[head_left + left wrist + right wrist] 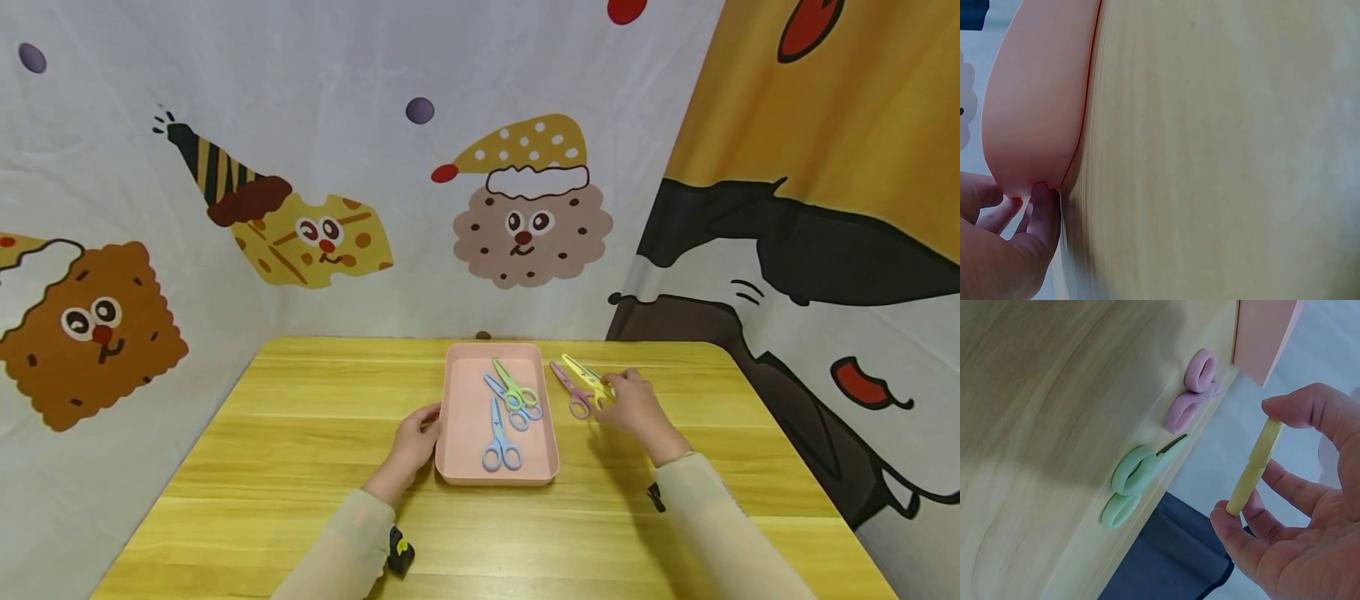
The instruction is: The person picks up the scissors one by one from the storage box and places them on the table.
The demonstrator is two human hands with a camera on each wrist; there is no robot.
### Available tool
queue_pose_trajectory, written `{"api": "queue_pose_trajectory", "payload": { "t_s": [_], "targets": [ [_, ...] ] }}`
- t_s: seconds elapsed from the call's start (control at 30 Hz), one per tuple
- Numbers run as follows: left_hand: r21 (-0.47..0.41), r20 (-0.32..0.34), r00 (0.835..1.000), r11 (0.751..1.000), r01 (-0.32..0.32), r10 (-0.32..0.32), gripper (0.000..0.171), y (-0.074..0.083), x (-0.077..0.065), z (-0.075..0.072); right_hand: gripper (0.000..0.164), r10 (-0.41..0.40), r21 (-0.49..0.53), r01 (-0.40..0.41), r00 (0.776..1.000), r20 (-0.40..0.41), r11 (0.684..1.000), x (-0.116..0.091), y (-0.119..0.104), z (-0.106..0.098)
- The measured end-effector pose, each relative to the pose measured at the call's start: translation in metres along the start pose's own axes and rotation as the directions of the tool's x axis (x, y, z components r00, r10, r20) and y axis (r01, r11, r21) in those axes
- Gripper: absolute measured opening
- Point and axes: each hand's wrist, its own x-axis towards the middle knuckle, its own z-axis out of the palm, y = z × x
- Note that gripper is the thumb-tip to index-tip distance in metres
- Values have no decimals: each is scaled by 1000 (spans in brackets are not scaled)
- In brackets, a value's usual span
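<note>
My right hand (637,408) pinches yellow scissors (581,372) by the handles, thumb on one side and fingers on the other. In the right wrist view, these scissors (1246,489) are held apart from the table. Purple scissors (566,381) lie on the table right of a pink tray (465,450); green scissors (1122,472) lie near them, mostly hidden in the head view. My left hand (411,442) holds the tray's left wall, its thumb low against it. Inside the tray rest light green scissors (506,377) over blue scissors (492,383), with another blue pair (497,429) in front.
The wooden table (300,467) extends on both sides of the tray and in front of it. Behind it hangs a cloth (360,308) printed with cartoon figures. The table's back edge runs just behind the tray.
</note>
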Motion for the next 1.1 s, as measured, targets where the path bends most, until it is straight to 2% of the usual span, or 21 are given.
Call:
{"api": "queue_pose_trajectory", "payload": {
  "t_s": [0.37,0.83,1.1],
  "targets": [
    [-8,5,1000,1000,-3,3,37,1,-1,1,66,41,8,-41,999,16,999,1,4,-5],
    [-10,5,1000,1000,3,-3,37,1,-1,0,61,33,-9,-33,999,-6,999,1,17,-8],
    [-7,2,1000,1000,8,-8,37,0,0,0,62,52,13,-52,999,13,999,3,24,-10]
  ]
}}
